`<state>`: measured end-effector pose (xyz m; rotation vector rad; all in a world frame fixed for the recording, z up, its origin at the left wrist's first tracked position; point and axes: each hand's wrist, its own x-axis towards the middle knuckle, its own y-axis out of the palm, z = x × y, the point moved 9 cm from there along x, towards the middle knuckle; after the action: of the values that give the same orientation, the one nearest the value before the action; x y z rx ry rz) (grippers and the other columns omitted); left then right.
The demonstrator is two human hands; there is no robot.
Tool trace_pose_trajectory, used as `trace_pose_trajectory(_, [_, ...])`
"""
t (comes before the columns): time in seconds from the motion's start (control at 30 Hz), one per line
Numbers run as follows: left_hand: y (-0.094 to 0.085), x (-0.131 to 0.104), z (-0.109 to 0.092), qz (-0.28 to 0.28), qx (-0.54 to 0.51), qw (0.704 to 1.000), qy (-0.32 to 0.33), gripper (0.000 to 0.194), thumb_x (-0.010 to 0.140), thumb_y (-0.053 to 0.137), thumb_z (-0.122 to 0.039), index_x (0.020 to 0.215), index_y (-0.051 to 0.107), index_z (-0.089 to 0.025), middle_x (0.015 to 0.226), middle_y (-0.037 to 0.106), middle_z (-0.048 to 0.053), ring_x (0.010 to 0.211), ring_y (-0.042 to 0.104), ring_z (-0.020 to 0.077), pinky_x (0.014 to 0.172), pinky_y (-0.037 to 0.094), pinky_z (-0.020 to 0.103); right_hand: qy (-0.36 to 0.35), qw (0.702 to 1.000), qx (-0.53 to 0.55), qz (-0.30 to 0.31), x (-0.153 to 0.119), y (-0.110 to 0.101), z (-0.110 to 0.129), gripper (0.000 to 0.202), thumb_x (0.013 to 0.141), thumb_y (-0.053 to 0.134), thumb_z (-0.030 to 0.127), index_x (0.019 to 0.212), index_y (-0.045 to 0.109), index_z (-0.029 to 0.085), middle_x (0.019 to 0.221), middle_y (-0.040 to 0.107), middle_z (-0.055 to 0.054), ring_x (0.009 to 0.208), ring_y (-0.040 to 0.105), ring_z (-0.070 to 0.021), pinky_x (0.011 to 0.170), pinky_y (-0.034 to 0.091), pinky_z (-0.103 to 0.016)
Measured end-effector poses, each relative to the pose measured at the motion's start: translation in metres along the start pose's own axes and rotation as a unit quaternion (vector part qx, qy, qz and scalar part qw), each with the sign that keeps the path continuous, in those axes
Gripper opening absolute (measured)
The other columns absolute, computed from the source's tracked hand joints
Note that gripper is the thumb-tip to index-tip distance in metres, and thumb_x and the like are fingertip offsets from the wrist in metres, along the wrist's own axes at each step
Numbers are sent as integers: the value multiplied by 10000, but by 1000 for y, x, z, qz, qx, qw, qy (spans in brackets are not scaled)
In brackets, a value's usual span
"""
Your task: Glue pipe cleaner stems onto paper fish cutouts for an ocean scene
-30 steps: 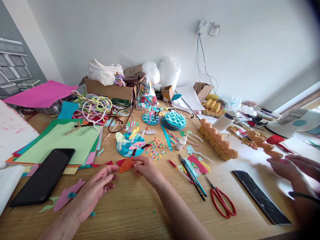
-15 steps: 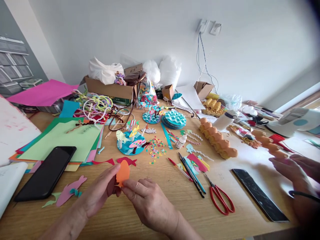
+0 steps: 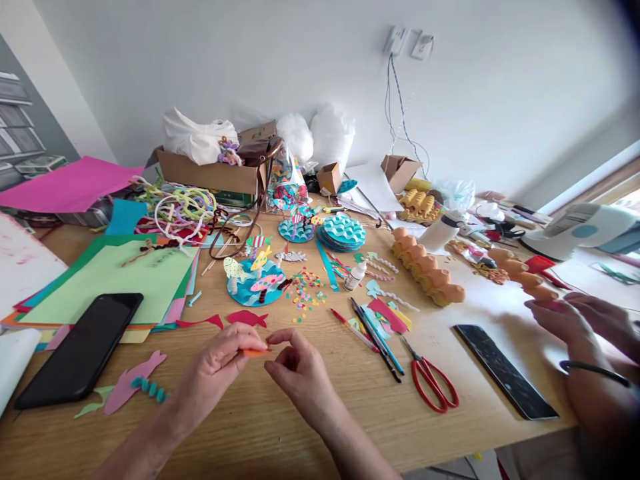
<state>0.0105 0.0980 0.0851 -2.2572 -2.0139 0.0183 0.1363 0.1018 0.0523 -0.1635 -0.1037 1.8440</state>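
My left hand (image 3: 223, 357) pinches an orange paper cutout (image 3: 257, 353) between thumb and fingers, low over the table. The cutout is seen nearly edge-on, so its outline is hard to read. Just to the right is my right hand (image 3: 300, 373), thumb and index finger apart; the index fingertip is close to the cutout's end, and I cannot tell if it touches. Behind my hands lies a red paper fish (image 3: 247, 317). A blue wavy disc (image 3: 240, 291) bearing small paper fish stands farther back. At the left lie a pink paper fish (image 3: 131, 385) and a curled teal pipe cleaner (image 3: 150, 389).
Red-handled scissors (image 3: 434, 383), pencils (image 3: 375, 343), a glue bottle (image 3: 355, 276) and confetti (image 3: 307, 293) lie on the table. A black phone (image 3: 83, 350) rests on coloured paper at left. Another person's hands (image 3: 575, 320) are at the right, near an egg carton strip (image 3: 425, 267).
The orange cutout has turned from facing me to nearly edge-on. My right hand has loosened its grip and its fingers have parted. The view has shifted slightly.
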Motion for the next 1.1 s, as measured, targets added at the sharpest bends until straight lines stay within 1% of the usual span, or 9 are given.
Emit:
trace_pose_trajectory(0.17, [0, -5, -9, -6, -40, 999, 16, 83, 623, 717, -221, 546, 732, -251, 917, 626, 89, 880, 556, 281, 804, 422, 351, -152, 987, 19, -54, 6, -3, 24, 83, 667, 573, 116, 712, 573, 186, 880, 610, -28, 617, 533, -94, 498, 385, -182])
trace_pose_trajectory(0.37, [2, -13, -5, 24, -81, 996, 37, 132, 730, 661, -291, 631, 745, -266, 1069, 595, 60, 986, 533, 265, 809, 440, 325, -260, 958, 5, -117, 0, -23, 50, 168, 733, 522, 52, 725, 608, 196, 871, 609, -40, 782, 598, -133, 601, 469, -206])
trace_pose_trajectory(0.5, [-7, -15, 10, -36, -175, 983, -37, 147, 782, 618, -339, 855, 719, -260, 1135, 576, 52, 1058, 493, 250, 793, 450, 289, -352, 922, -90, -136, -12, -31, 76, 218, 773, 498, 22, 795, 608, 209, 870, 605, -39, 816, 603, -131, 713, 500, -247])
trace_pose_trajectory(0.63, [10, -18, 22, -18, -300, 945, -129, 325, 787, 568, -479, 996, 641, -240, 964, 610, 59, 768, 569, 195, 597, 471, 286, -401, 888, -177, -136, -19, -28, 86, 222, 827, 464, 45, 880, 601, 212, 922, 604, -65, 841, 604, -134, 724, 512, -250])
trace_pose_trajectory(0.7, [17, -19, 25, -16, -305, 939, -157, 313, 756, 627, -438, 1000, 607, -242, 842, 618, 27, 700, 565, 162, 591, 458, 265, -417, 872, -221, -134, -23, -21, 85, 226, 842, 453, 57, 922, 596, 212, 949, 609, -77, 849, 602, -140, 721, 514, -255])
trace_pose_trajectory(0.8, [8, -16, 20, -65, -242, 957, -144, 287, 715, 692, -300, 971, 575, -240, 797, 624, -12, 671, 543, 117, 628, 439, 227, -418, 865, -256, -109, -28, -10, 79, 275, 839, 442, 37, 1007, 575, 209, 989, 608, -89, 884, 592, -148, 738, 510, -258])
trace_pose_trajectory(0.9, [-11, -5, 4, -101, -148, 980, -82, 288, 696, 675, -277, 954, 558, -228, 787, 635, -14, 658, 539, 119, 623, 434, 220, -381, 892, -213, -116, -28, -15, 73, 331, 831, 416, 15, 1063, 543, 214, 1052, 580, -94, 945, 573, -153, 766, 499, -264])
trace_pose_trajectory(1.0, [-23, 6, -4, -87, -58, 993, -53, 370, 632, 682, -257, 975, 548, -224, 768, 647, 0, 665, 570, 155, 584, 433, 232, -283, 938, -133, -150, -18, -35, 64, 271, 821, 436, 60, 1021, 540, 210, 992, 582, -68, 787, 581, -125, 653, 486, -233])
trace_pose_trajectory(1.1, [-21, 13, -4, -34, 17, 999, -37, 408, 654, 643, -256, 1049, 543, -233, 782, 658, 7, 689, 595, 172, 603, 430, 244, -153, 982, -65, -90, -1, -39, 50, 204, 800, 509, 171, 1000, 548, 193, 905, 595, -36, 630, 527, -95, 541, 425, -207])
